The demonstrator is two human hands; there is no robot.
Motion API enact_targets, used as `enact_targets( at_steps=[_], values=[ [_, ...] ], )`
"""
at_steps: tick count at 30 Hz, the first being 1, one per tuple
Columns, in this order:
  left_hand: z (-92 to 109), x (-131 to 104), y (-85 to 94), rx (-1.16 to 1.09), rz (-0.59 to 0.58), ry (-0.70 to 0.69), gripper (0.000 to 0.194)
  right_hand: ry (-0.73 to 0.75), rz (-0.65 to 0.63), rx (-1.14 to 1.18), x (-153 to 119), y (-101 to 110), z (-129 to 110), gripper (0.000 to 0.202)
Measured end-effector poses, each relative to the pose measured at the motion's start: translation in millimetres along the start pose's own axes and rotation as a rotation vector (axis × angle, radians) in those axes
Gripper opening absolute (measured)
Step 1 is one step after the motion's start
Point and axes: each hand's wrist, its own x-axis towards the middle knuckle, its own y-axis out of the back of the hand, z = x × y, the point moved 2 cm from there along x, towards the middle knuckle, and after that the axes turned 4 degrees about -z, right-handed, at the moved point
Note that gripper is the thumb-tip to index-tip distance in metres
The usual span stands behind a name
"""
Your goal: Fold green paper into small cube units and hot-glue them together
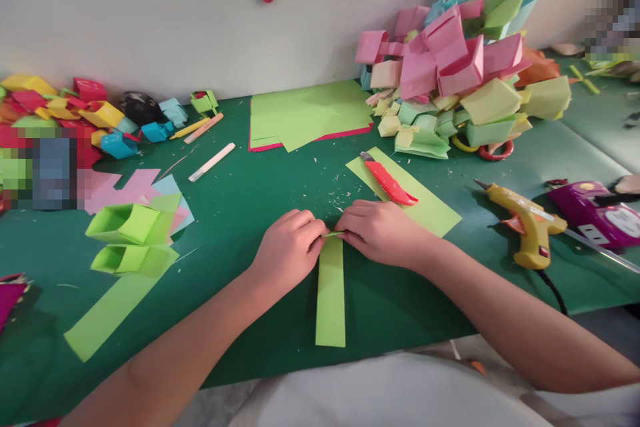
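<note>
Lying on green table [270, 190], light-green paper strip [331, 300] runs lengthwise from hands toward near edge; far end pinched narrowly by left hand [289, 248] and right hand [379, 232], equally near. Red cutter [389, 180] just beyond right hand.

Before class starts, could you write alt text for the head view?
A person's hands pinch the far end of a light-green paper strip on a dark green table. To the right lie a red utility knife and yellow glue gun; two folded green paper shapes sit to the left.
</note>
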Motion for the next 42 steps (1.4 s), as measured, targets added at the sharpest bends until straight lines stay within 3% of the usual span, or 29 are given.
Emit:
enact_targets(
  at_steps=[7,15,21,26,31,38,42],
  values=[
    [5,1,1.7,0.158,0.009,-0.140,0.025,0.038,0.107,-0.266,1,-6,-12,0.041],
    [10,-2,-0.1,0.300,0.006,-0.235,0.029,0.006,-0.023,-0.067,-4,3,-6,0.036],
    [13,0,3.1,0.229,-0.082,-0.261,0.029,-0.029,-0.056,-0.031,-5,3,0,0.041],
    [8,-2,3.2,0.037,-0.102,-0.157,0.020,-0.059,-0.084,0.051,-5,4,6,0.038],
    [-1,-3,2.6,-0.154,-0.089,-0.059,0.014,-0.103,-0.093,0.221,-4,6,10,0.020],
    [7,-2,-0.6,-0.090,-0.089,0.056,0.021,-0.372,-0.124,0.376,0,10,7,0.014],
    [11,-2,-1.4,-0.037,-0.077,0.121,0.024,-0.415,-0.146,0.420,2,11,4,0.006]
  ],
)
